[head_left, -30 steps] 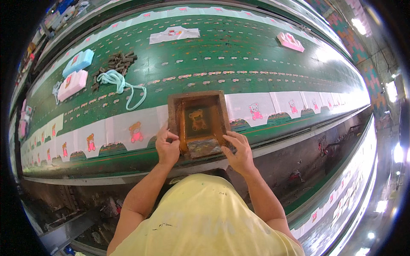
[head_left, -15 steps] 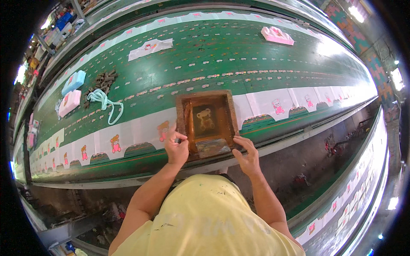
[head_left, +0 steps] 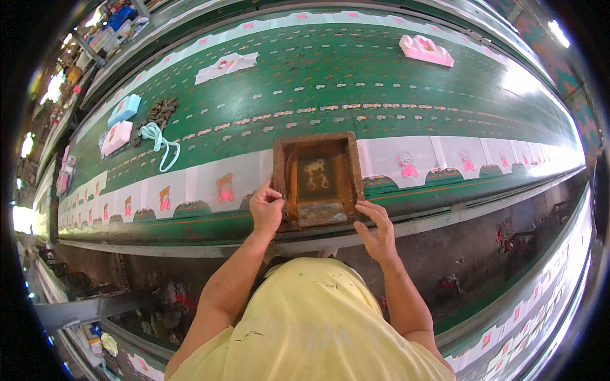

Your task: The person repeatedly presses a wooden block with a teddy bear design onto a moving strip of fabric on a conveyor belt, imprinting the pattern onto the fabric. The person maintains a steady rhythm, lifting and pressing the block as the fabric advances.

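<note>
A brown wooden screen-printing frame [head_left: 357, 171] rests over the strip of white cloth pieces [head_left: 210, 170] along the table's near edge. Its mesh carries a pale bear-shaped stencil [head_left: 316, 174], and a flat greyish piece [head_left: 321, 214] lies inside at the near end. With fingers and thumb closed, my left hand [head_left: 267, 206] grips the frame's left side near the close corner. My right hand [head_left: 376, 230] holds the opposite near corner, its fingertips against the outer edge. Pink-and-brown bear prints show on cloth to the left; pink-only bears show on the right.
On the long green table [head_left: 305, 70] lie a light-blue cloth strip [head_left: 154, 134], a heap of dark pieces [head_left: 162, 112], and pink [head_left: 117, 138] and blue stacks [head_left: 124, 109]. A white printed piece [head_left: 227, 66] and a pink-white stack [head_left: 426, 51] lie farther back.
The frame has shifted right along the cloth strip, held by both hands. The pink-and-brown bear beside it now shows fully, clear of my left hand. The whole view has turned slightly.
</note>
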Demonstrator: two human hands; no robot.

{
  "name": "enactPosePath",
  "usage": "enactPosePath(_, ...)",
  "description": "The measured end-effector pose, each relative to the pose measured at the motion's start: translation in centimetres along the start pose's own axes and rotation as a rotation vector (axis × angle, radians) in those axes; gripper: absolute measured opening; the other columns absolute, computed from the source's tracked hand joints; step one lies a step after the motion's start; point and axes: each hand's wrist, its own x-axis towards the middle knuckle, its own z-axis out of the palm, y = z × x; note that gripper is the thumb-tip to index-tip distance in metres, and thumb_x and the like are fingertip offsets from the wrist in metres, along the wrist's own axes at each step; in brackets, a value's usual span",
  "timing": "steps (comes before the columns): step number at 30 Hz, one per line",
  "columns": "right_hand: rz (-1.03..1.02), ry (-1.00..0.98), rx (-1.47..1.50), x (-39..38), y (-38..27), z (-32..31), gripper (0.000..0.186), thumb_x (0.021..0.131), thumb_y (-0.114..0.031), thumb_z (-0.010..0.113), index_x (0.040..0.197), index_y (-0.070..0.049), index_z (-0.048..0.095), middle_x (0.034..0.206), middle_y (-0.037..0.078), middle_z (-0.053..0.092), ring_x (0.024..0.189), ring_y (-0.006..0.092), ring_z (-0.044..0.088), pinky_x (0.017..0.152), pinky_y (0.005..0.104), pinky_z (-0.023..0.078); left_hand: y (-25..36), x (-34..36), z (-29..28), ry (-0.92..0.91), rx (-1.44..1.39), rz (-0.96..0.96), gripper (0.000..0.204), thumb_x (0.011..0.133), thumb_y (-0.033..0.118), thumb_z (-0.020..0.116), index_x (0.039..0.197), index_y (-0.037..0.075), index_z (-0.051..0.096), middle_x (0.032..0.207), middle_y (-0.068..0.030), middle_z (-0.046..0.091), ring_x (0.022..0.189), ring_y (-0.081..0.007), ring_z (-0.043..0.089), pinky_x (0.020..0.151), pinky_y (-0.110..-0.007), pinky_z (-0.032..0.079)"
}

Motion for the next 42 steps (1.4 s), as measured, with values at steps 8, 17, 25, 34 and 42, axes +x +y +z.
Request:
enactPosePath(8, -0.381, -0.18, -0.2, 1.4, -2.9, 0.9, 0.041, 0.092, -0.011, 0.087, 0.132, -0.005, 0.079, 0.141, 0.017, 0.074, 0.139, 0.0422, 0.066, 0.116, 0.0546, 0.053, 0.0, 0.0, -0.4, -0.025, -0.063, -0.003, 0.016, 0.083, -0.011, 0.068, 0.091, 0.002, 0.071, 0.131, -0.0073, 0.08, 0.092, -0.0094, 0.065, 0.085, -0.028, 0.052)
enactPosePath(17, -0.531, -0.402, -0.39, 5.0, -4.0, 3.0, 0.045, 0.092, -0.009, 0.072, 0.136, -0.006, 0.076, 0.127, 0.013, 0.072, 0.122, 0.0341, 0.068, 0.105, 0.0485, 0.054, 0.2, 0.0, -0.8, -0.041, 0.021, -0.094, 0.013, 0.084, -0.01, 0.069, 0.088, 0.002, 0.068, 0.153, -0.0143, 0.074, 0.095, -0.0096, 0.066, 0.086, -0.028, 0.052)
enactPosePath(25, -0.455, -0.575, -0.468, 9.2, -5.7, 2.7, 0.045, 0.091, -0.004, 0.07, 0.136, -0.005, 0.076, 0.121, 0.014, 0.078, 0.117, 0.035, 0.072, 0.102, 0.0483, 0.057, -0.5, -0.5, -0.2, -0.038, -0.079, -0.052, 0.013, 0.084, -0.011, 0.071, 0.088, 0.001, 0.068, 0.166, -0.0253, 0.063, 0.137, -0.0244, 0.067, 0.113, -0.035, 0.05)
enactPosePath(34, -0.322, -0.502, -0.452, 19.0, -4.2, 4.2, 0.05, 0.088, 0.006, 0.064, 0.133, -0.006, 0.08, 0.128, 0.02, 0.081, 0.121, 0.0416, 0.074, 0.107, 0.0526, 0.06, -2.0, -0.5, -0.3, -0.06, 0.0, 0.013, 0.017, 0.082, -0.011, 0.072, 0.089, 0.005, 0.069, 0.163, -0.0306, 0.063, 0.149, -0.0379, 0.061, 0.126, -0.041, 0.042)
enactPosePath(42, -0.326, -0.447, -0.459, 21.5, -2.1, 5.8, 0.05, 0.089, 0.007, 0.064, 0.133, -0.008, 0.081, 0.124, 0.017, 0.08, 0.119, 0.0418, 0.072, 0.107, 0.051, 0.058, -0.5, -0.4, -0.1, -0.065, 0.108, 0.1, 0.019, 0.08, -0.012, 0.07, 0.087, 0.006, 0.067, 0.163, -0.0305, 0.064, 0.145, -0.0415, 0.062, 0.125, -0.045, 0.043)
